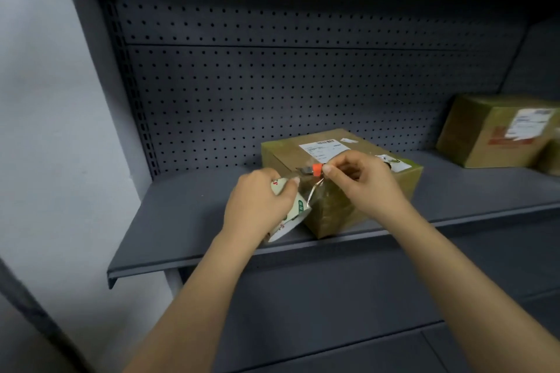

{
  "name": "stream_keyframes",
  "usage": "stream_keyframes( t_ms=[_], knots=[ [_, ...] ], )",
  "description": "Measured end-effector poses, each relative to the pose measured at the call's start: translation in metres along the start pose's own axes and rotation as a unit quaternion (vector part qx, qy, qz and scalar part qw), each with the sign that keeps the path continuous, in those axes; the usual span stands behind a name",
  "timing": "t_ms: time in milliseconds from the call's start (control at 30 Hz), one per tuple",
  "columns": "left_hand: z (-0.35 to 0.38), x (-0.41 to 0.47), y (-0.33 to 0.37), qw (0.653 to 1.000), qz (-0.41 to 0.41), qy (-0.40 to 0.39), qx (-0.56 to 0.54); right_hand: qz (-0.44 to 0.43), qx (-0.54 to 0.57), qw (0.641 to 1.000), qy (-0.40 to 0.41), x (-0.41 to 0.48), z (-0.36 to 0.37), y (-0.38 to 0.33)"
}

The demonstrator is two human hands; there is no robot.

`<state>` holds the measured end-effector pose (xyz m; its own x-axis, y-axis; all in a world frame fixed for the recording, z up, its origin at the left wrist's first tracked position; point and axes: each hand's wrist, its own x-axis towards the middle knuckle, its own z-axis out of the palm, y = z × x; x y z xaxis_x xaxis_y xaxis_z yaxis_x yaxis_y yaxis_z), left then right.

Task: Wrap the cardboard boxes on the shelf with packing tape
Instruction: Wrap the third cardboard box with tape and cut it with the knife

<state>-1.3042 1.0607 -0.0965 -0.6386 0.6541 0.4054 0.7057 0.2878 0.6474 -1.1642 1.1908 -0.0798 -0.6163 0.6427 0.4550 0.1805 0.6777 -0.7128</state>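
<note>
Grey metal shelving with a back wall full of small holes is seen, and a pale wall stands to its left. One cardboard box is set near the front edge of the shelf, about the middle. A second box is set well apart, toward the right end and close to the back.

The tape roll is held by the left hand, just beside the left front corner of the first box; the grip is curled round the roll. A strip of clear tape is stretched from the roll up to the box. A small cutter with an orange part is pinched in the grip of the right hand, over the top front edge of the box, right at the strip.

The step in hand seems to be the cutting of the tape. For the next move, the strip must be held tight, the blade must be pulled across it, and the loose end must be pressed flat on the box. Whether the second box is wrapped cannot be told.
</note>
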Motion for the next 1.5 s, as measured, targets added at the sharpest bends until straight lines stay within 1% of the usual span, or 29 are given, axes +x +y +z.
stream_keyframes(
  t_ms=[133,267,400,467,533,600,767,867,1067,1500],
  knots=[
    [0.007,0.009,0.000,1.000,-0.009,-0.001,-0.009,0.039,-0.004,0.999,-0.031,0.016,0.004,0.010],
    [0.009,0.020,-0.003,1.000,-0.010,-0.001,-0.025,0.044,0.000,0.998,-0.048,0.025,0.005,0.016],
    [0.011,0.023,-0.013,0.996,-0.032,-0.007,-0.077,0.043,0.014,0.999,-0.017,0.025,0.001,0.017],
    [0.013,0.019,-0.017,0.993,-0.045,-0.012,-0.113,0.063,0.037,0.997,-0.003,0.024,-0.004,0.014],
    [0.013,0.013,-0.016,0.990,-0.051,-0.014,-0.133,0.082,0.051,0.995,-0.017,0.023,-0.006,0.013],
    [0.013,0.010,-0.010,0.989,-0.048,-0.012,-0.140,0.089,0.040,0.995,-0.025,0.021,-0.008,0.013],
    [0.017,0.007,0.001,0.991,-0.029,-0.017,-0.129,0.075,0.027,0.997,-0.005,0.015,-0.015,0.020],
    [0.021,0.009,0.002,0.993,-0.030,-0.026,-0.114,0.057,0.019,0.998,0.002,0.012,-0.015,0.026],
    [0.022,0.015,0.000,0.994,-0.034,-0.026,-0.104,0.056,0.017,0.998,0.012,0.012,-0.013,0.029],
    [0.026,0.022,-0.004,0.995,-0.045,-0.044,-0.083,0.027,-0.082,0.996,0.026,0.009,-0.003,0.027]
  ],
)
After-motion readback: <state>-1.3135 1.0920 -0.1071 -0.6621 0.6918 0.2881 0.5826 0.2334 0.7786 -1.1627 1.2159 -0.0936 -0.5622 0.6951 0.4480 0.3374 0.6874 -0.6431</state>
